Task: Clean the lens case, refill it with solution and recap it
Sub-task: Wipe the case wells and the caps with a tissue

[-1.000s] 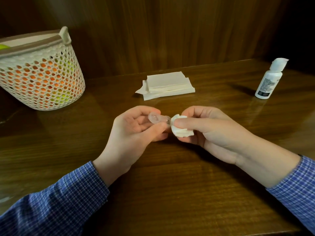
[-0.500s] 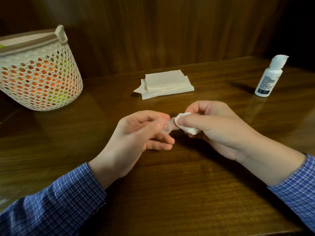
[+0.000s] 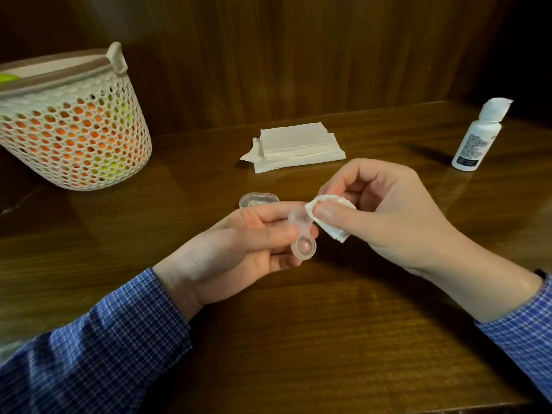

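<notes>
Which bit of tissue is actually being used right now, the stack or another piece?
The crumpled tissue piece pinched in the right hand, pressed against the lens case. The folded tissue stack lies flat and untouched on the table.

A perforated white basket (image 3: 71,135) is sitting on the wooden table (image 3: 298,339) at about ten o'clock, orange and yellow-green contents showing through its holes (what they are cannot be told). Dark wood panelling (image 3: 283,55) is rising behind the table at twelve o'clock.

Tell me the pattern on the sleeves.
Blue-and-white check on the sleeves, clearest in the head view.
</notes>
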### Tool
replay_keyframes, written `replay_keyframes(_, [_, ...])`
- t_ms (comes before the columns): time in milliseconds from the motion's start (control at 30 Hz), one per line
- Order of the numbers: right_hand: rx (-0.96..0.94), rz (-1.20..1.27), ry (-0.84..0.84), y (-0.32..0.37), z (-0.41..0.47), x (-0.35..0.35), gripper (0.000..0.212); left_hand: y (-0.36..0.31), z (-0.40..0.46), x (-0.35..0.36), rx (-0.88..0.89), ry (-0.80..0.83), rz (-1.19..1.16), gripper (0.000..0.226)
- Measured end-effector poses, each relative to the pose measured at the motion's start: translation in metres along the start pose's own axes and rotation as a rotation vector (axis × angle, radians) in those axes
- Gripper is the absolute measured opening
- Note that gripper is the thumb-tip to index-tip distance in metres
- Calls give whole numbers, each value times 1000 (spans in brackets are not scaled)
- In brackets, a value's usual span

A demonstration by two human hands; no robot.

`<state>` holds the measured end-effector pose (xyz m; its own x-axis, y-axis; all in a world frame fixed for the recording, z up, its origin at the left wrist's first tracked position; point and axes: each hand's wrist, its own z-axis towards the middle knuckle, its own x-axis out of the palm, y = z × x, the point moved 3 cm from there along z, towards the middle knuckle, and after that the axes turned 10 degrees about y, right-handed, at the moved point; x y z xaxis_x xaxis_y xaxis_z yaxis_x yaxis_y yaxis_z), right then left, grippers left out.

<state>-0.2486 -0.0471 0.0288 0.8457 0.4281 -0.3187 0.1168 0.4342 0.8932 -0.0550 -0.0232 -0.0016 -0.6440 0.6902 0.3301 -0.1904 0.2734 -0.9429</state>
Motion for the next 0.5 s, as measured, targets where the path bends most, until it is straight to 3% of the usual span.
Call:
replay_keyframes(200, [56,-32,-46,-4,1,2,12,1,0,-2,99,-96,66,40])
replay_keyframes(500, [244,225,-19,-8,0,10,16,0,-1,0,169,-373,261,40])
